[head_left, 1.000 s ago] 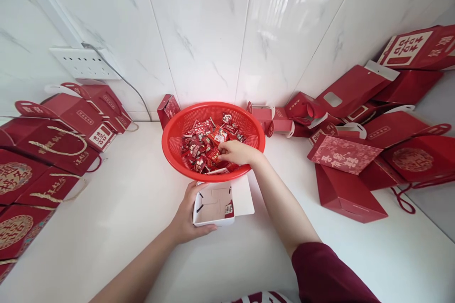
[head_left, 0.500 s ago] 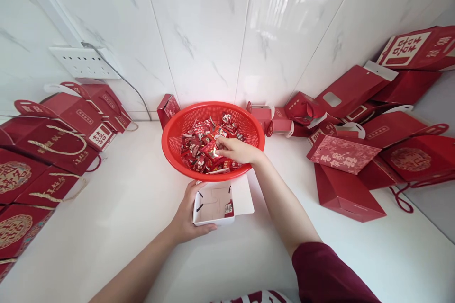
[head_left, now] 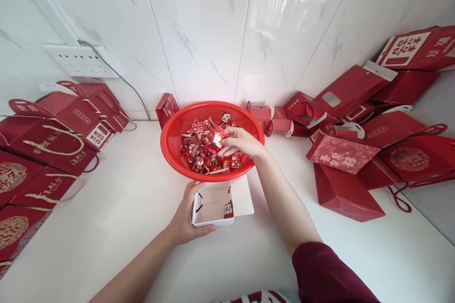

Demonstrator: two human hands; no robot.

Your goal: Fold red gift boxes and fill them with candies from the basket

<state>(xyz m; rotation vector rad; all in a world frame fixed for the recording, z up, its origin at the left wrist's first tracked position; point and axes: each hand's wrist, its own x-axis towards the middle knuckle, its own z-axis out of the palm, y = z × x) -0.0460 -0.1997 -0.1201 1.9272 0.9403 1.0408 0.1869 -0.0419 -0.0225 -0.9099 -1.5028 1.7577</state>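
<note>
My right hand is over the red perforated basket, its fingers pinching a shiny red wrapped candy. Below it in the basket lies a heap of small red-wrapped candies. In front of the basket, my left hand grips the left side of a small white-lined box, fingers behind and thumb along the near side. The box is open upward, its flap spread out to the right. One small wrapped candy lies inside at the right end; dark cord ends show on the inner walls.
Red gift bags with rope handles stand along the left. Red gift boxes are piled at the right. Smaller red boxes and one upright box sit by the tiled wall, below a socket strip with a cable.
My right hand has lifted slightly from the candy heap and turned, with a shiny red candy now raised in its fingers. My left hand and the box have stayed in place.
</note>
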